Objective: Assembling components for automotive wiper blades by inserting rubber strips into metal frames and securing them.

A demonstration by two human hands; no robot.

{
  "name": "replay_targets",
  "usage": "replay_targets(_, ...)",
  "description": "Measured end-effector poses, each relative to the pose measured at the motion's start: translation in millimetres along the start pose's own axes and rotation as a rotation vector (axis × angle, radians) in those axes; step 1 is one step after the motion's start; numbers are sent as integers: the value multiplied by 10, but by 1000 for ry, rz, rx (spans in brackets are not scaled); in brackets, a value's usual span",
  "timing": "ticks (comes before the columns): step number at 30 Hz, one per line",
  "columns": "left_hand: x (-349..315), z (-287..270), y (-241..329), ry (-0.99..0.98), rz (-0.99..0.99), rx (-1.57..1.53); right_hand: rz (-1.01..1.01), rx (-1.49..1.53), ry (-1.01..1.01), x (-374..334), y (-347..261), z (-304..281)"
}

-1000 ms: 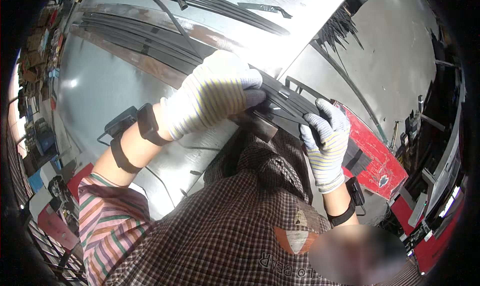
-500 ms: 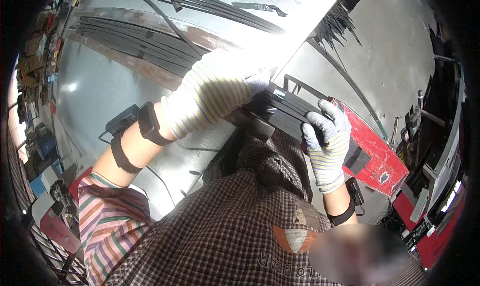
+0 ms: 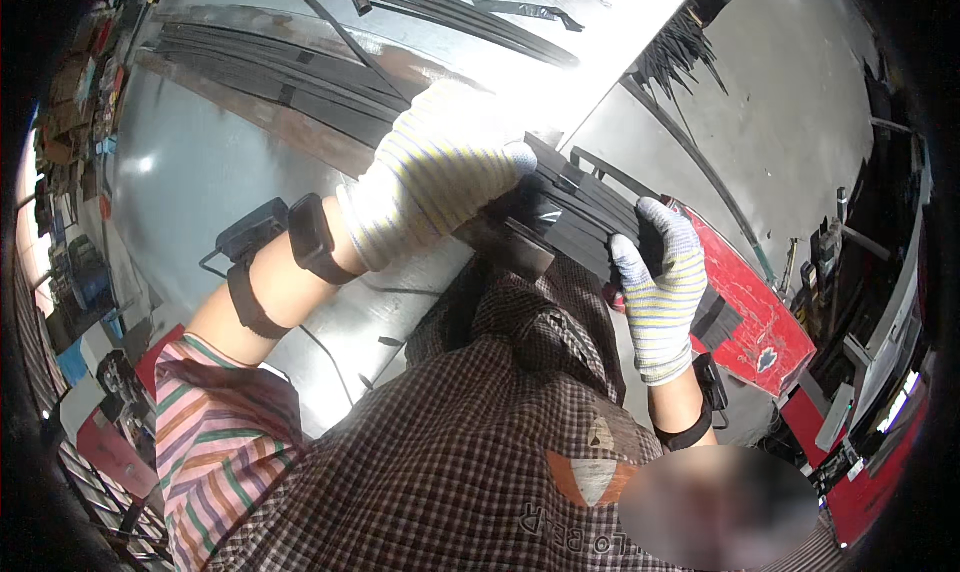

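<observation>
My left hand [image 3: 435, 177], in a striped knit glove, is closed over a bundle of flat black strips [image 3: 590, 217], its thumb lying along the top. Strong glare washes out the back of this hand, and its other fingers are hidden. Farther right, my right hand [image 3: 662, 292], gloved alike, grips the same bundle between thumb and fingers. Between the hands, a shiny black band [image 3: 530, 210] shows on the strips. More long black strips [image 3: 290, 82] lie left of my left hand, on the metal table [image 3: 200, 192]; whether they join the held bundle is hidden.
Beyond the hands, thin black strips [image 3: 430, 17] run along the table, with a shiny black scrap [image 3: 530, 12] beside them. Frayed strip ends [image 3: 680, 57] hang past the table's right edge. A scuffed red panel [image 3: 755, 322] stands right of my right hand.
My left hand has shifted slightly right, its thumb now farther along the strips. The right hand's fingers have drawn in around the bundle's far edge, and the strips have turned a little.
</observation>
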State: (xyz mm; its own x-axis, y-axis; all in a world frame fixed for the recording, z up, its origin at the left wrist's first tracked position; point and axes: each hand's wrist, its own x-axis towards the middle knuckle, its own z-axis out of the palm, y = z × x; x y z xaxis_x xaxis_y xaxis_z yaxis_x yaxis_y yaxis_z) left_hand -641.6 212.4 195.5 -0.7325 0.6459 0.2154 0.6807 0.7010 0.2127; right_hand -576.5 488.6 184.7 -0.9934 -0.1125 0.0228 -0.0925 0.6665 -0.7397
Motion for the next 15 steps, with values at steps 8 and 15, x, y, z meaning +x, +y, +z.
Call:
replay_targets(8,-23,15,63,-167,-26,102,-118,-25,-3,-20,47,-16)
replay_targets(15,-18,-47,100,-160,-92,103,-328,-439,-120,-131,-8,-296)
